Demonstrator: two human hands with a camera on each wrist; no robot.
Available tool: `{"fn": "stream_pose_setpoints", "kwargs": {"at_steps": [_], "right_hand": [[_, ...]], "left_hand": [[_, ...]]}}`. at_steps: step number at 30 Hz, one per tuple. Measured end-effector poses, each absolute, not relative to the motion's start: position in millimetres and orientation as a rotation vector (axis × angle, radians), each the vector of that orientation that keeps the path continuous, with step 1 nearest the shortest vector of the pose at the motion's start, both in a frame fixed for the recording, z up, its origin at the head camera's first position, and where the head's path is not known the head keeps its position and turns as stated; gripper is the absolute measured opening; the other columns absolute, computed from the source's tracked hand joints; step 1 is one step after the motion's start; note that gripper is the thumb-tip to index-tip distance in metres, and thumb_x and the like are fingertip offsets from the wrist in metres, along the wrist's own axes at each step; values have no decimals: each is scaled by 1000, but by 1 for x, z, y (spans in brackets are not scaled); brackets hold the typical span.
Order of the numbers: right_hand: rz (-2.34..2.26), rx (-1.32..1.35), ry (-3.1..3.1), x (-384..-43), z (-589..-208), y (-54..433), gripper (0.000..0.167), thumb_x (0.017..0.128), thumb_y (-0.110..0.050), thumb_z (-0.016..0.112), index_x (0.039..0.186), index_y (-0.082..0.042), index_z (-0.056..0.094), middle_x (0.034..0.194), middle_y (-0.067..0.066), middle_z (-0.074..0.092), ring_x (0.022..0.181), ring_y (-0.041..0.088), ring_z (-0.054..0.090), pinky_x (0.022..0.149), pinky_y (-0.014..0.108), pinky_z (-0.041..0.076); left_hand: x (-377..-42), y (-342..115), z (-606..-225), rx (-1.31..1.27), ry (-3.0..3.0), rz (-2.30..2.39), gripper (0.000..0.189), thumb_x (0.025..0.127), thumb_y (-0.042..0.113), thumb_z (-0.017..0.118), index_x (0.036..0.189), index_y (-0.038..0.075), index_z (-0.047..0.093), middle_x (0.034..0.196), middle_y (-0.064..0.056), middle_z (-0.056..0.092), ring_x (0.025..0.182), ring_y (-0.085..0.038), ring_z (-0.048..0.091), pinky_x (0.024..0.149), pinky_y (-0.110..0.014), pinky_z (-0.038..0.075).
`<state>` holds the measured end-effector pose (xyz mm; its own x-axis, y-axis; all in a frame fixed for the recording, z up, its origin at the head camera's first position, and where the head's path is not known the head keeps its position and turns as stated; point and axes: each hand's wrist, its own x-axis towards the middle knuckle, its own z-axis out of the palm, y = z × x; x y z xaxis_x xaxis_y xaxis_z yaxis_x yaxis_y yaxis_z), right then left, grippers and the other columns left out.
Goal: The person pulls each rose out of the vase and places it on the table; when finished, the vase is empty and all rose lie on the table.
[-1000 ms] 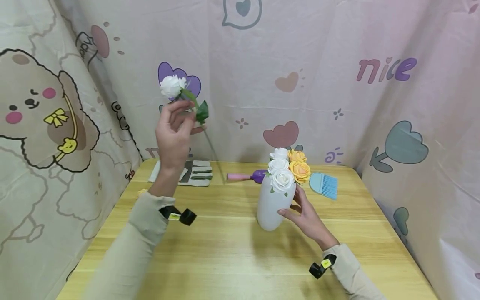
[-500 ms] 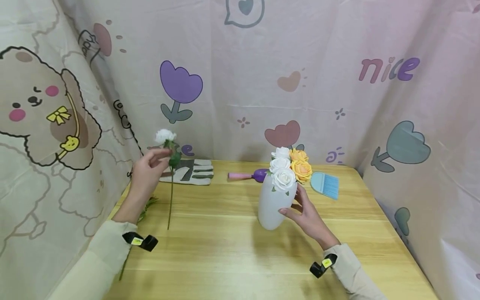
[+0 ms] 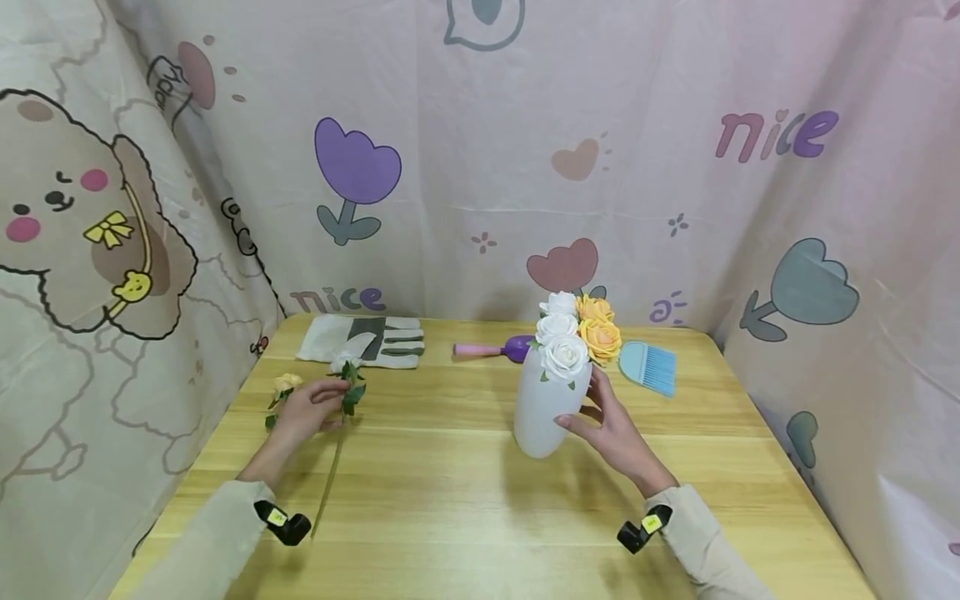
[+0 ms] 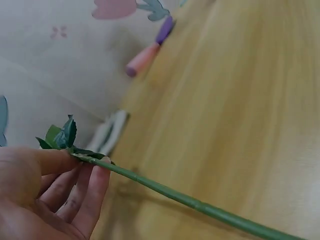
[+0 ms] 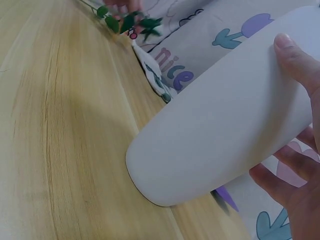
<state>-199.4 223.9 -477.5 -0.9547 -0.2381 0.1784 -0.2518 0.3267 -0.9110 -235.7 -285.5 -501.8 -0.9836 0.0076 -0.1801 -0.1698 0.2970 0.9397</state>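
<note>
In the head view my left hand (image 3: 309,410) pinches the green stem (image 3: 330,479) of an artificial white rose just below its leaves (image 3: 351,390). This rose lies low over the table's left side, its pale bloom blending with a glove behind. The left wrist view shows the stem (image 4: 185,197) between thumb and fingers. My right hand (image 3: 617,433) grips a white vase (image 3: 538,417) from the right, its thumb on the near side. The vase stands upright, filled with white roses (image 3: 564,357) and yellow roses (image 3: 600,342). Left of my left hand lies another yellow rose (image 3: 287,385), partly hidden.
At the table's back lie a grey-and-white glove (image 3: 401,342), a purple tool with a pink handle (image 3: 480,350), and a light blue brush-like piece (image 3: 648,369). A printed curtain (image 3: 465,167) surrounds the wooden table (image 3: 435,517).
My left hand has brought the white rose down from high in front of the curtain to near the tabletop. The right hand and vase have stayed in place.
</note>
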Motion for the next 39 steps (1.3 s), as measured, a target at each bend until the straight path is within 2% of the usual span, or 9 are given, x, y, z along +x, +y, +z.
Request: {"fn": "stream_pose_setpoints", "kwargs": {"at_steps": [7,13,19,25,29,32,36,39], "right_hand": [[1762,446,-2559,-199,-475,224,96,100,-25,82,173,-29,19,174,12,37,156,44,43,121,63,46],[1767,432,-2565,-198,-476,224,95,101,-25,81,173,-27,20,174,12,36,156,44,42,122,64,45],[1770,437,-2564,-199,-476,224,96,101,-25,81,173,-29,19,175,12,36,156,44,42,122,63,45],[1783,440,-2553,-200,-475,224,97,100,-25,83,173,-31,20,174,11,36,156,44,42,121,64,45],[1795,435,-2551,-199,-475,224,97,100,-25,83,173,-31,20,174,10,36,156,44,42,122,66,44],[1794,432,-2562,-200,-475,224,96,100,-26,82,172,-31,20,174,10,36,156,44,42,122,66,44],[1795,424,-2570,-200,-475,224,96,100,-28,82,172,-31,20,174,10,36,156,44,41,123,67,44],[1795,421,-2570,-200,-475,224,96,100,-28,82,172,-30,20,174,11,36,157,44,41,123,67,43]], "left_hand": [[-232,-285,-526,-307,2283,1835,44,113,12,58,155,1,54,152,-21,61,101,-1,69,88,-30,67],[-233,-282,-525,-270,2398,1709,41,113,15,59,151,0,58,150,-25,61,99,-8,71,82,-30,67],[-235,-278,-522,-229,2527,1581,36,110,11,64,143,-1,63,146,-29,62,87,-14,74,74,-29,67],[-231,-275,-522,-222,2554,1599,34,110,11,63,142,-1,64,145,-29,62,87,-15,74,72,-29,66],[-227,-275,-516,-243,2566,1617,35,111,17,64,142,1,64,145,-28,63,82,-17,75,71,-30,66],[-224,-272,-505,-228,2580,1649,37,111,20,64,143,1,63,144,-29,64,83,-23,78,75,-35,68],[-226,-263,-486,-121,2640,1652,41,112,27,64,145,3,62,144,-26,65,94,-30,80,86,-43,68],[-231,-248,-468,-33,2672,1676,38,111,29,66,141,6,64,143,-22,66,103,-33,78,91,-43,67]]}}
